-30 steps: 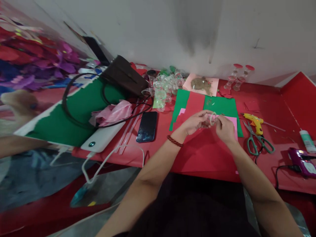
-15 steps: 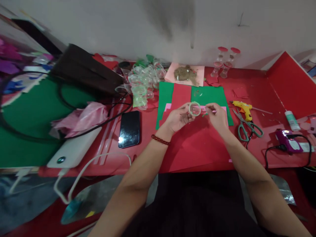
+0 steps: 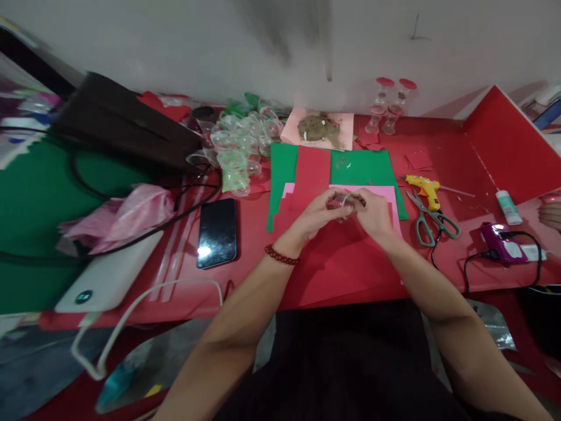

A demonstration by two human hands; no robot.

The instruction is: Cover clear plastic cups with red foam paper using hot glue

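Observation:
Both my hands meet above the red paper (image 3: 342,263) in the middle of the table. My left hand (image 3: 316,214), with a bead bracelet on its wrist, is closed around a small clear plastic cup (image 3: 340,202). My right hand (image 3: 370,211) pinches the same cup from the right side, fingers pressed together at its rim. The cup is mostly hidden by my fingers. Green paper (image 3: 363,168) and pink paper (image 3: 380,192) lie just beyond my hands.
A heap of clear cups (image 3: 239,143) sits at the back. A phone (image 3: 217,232), power bank (image 3: 107,279), pink bag (image 3: 127,213) and dark bag (image 3: 118,131) lie left. Scissors (image 3: 427,219), yellow glue gun (image 3: 423,188), purple tool (image 3: 502,245) and glue bottle (image 3: 507,207) lie right. Another person's hand (image 3: 551,215) shows at the right edge.
My view has swung to the right. My hands have closed together around the cup, which was held up with its round rim showing half a second ago.

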